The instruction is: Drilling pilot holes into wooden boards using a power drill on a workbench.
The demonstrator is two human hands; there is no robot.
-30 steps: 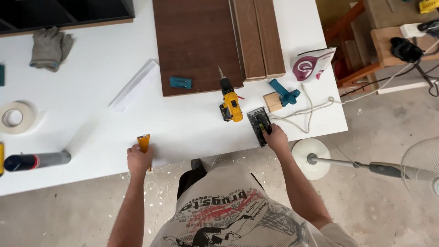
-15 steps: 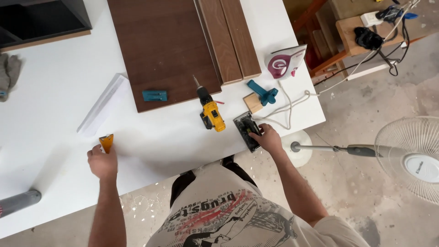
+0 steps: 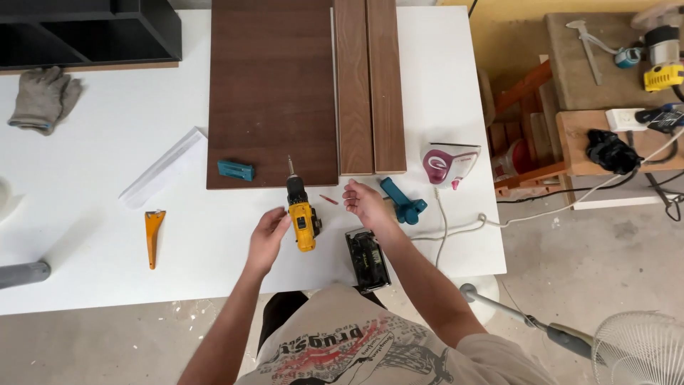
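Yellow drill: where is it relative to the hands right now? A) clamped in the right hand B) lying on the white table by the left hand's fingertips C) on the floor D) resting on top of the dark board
B: the yellow drill lies flat on the white table, the open left hand beside it, the right hand apart and empty.

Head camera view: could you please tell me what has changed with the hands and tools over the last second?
The left hand let go of the orange scraper, which now lies on the white table, and moved right to the yellow drill. The right hand left the black sander and lifted, open. The brown panel and teal clamp stayed put.
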